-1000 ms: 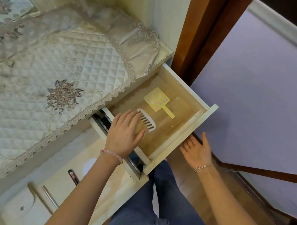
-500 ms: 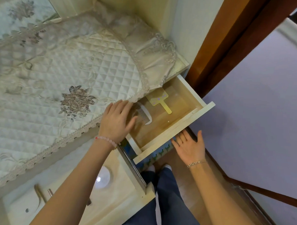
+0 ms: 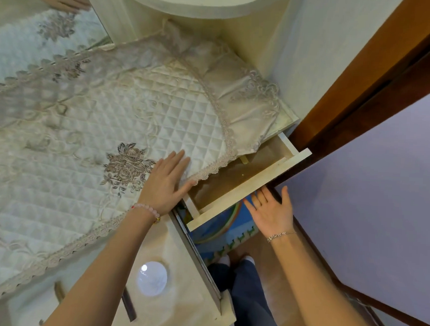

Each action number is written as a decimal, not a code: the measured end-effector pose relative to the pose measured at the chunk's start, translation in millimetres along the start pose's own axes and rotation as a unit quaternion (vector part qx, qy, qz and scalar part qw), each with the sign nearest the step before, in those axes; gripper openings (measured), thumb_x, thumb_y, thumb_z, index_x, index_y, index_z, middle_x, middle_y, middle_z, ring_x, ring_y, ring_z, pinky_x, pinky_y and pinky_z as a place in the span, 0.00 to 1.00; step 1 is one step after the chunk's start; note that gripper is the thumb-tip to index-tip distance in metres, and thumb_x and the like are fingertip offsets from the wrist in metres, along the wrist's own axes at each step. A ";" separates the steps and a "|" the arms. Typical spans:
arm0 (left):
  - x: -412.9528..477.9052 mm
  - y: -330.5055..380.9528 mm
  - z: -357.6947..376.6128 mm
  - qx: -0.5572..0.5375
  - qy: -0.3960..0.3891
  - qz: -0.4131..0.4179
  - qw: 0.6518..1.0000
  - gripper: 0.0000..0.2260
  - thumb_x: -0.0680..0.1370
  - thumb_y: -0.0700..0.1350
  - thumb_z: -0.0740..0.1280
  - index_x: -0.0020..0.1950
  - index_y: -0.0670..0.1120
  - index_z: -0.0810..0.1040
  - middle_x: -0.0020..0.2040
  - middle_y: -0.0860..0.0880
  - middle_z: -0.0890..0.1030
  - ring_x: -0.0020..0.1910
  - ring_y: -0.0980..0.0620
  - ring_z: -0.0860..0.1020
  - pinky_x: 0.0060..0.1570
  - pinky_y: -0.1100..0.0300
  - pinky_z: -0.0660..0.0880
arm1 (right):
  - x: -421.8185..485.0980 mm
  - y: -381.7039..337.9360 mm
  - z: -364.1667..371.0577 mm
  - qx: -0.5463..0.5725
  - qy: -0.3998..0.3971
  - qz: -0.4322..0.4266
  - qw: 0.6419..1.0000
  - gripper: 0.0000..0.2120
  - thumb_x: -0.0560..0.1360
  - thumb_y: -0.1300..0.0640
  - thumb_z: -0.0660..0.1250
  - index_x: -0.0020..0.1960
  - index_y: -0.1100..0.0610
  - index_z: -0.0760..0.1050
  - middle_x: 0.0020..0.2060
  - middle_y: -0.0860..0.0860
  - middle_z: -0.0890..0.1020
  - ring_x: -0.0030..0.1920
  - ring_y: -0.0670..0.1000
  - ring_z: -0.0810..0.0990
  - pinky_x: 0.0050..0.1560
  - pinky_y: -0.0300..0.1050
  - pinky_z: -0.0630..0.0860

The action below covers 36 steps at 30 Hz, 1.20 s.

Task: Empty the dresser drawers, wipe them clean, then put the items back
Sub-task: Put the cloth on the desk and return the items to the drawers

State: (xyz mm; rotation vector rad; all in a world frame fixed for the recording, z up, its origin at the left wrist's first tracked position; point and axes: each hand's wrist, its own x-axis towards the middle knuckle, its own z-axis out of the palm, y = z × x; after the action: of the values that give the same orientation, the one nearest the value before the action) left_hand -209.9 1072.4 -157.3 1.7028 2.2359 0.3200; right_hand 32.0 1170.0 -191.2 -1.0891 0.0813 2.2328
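The right hand [image 3: 272, 213] hovered empty, palm up and fingers relaxed, just below the drawer [image 3: 248, 189] front. The left hand [image 3: 167, 183] lay flat, fingers straight, on the quilted cover [image 3: 112, 124] beside the half-open drawer.

A home bedroom: a dresser [image 3: 178, 296] under a quilted lace cover [image 3: 87, 132], mirror [image 3: 30, 31] behind.

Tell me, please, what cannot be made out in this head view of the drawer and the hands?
Inside the drawer, head view: the quilted cover overhangs most of it; only a small yellow tip shows.
The right hand, head view: whether it touches the drawer front cannot be told.
The left hand: lies flat on the cover, hiding what is beneath.
The dark handle below: blurred, partly behind the left arm.
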 end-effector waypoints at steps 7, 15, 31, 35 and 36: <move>-5.0 -4.4 2.9 -0.014 0.009 0.018 1.000 0.33 0.76 0.66 0.46 0.75 0.48 0.60 0.76 0.50 0.56 0.75 0.53 0.50 0.73 0.56 0.43 | 28.4 4.2 29.1 -0.009 -0.004 0.003 1.000 0.36 0.77 0.37 0.52 0.75 0.60 0.54 0.73 0.57 0.61 0.74 0.57 0.59 0.73 0.57 0.54; -7.8 -4.9 4.9 -0.016 0.014 0.021 1.000 0.34 0.76 0.67 0.44 0.74 0.47 0.61 0.76 0.49 0.58 0.75 0.50 0.53 0.72 0.55 0.46 | 52.9 5.8 66.3 -0.021 -0.001 0.003 1.000 0.34 0.77 0.37 0.53 0.74 0.59 0.58 0.70 0.58 0.65 0.70 0.58 0.64 0.69 0.58 0.61; -26.6 14.9 -16.4 0.003 0.030 -0.042 0.999 0.30 0.76 0.61 0.51 0.68 0.42 0.71 0.66 0.44 0.74 0.67 0.44 0.70 0.66 0.48 0.65 | -3.7 -14.2 63.2 -0.322 -0.048 -0.058 0.944 0.23 0.80 0.46 0.52 0.69 0.58 0.66 0.65 0.55 0.74 0.64 0.52 0.73 0.64 0.51 0.70; -47.2 29.4 -28.7 0.016 0.093 -0.066 0.993 0.25 0.77 0.58 0.54 0.63 0.42 0.75 0.58 0.45 0.79 0.59 0.44 0.76 0.59 0.49 0.71 | -29.3 -18.5 76.2 -0.482 -0.075 -0.154 0.859 0.17 0.80 0.53 0.56 0.67 0.57 0.69 0.61 0.55 0.77 0.61 0.50 0.76 0.61 0.47 0.73; -53.2 33.9 -31.5 0.025 0.107 -0.074 0.991 0.24 0.77 0.58 0.54 0.62 0.42 0.76 0.57 0.45 0.80 0.58 0.44 0.77 0.59 0.49 0.70 | -34.1 -18.2 80.4 -0.513 -0.089 -0.178 0.835 0.16 0.80 0.55 0.57 0.66 0.57 0.70 0.61 0.54 0.77 0.60 0.49 0.76 0.62 0.45 0.73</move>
State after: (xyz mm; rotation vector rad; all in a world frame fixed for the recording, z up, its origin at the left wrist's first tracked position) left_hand -178.4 1030.5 -110.0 1.5801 2.5291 0.4329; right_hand 2.6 1192.3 -110.0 -1.2279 -1.4247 1.9623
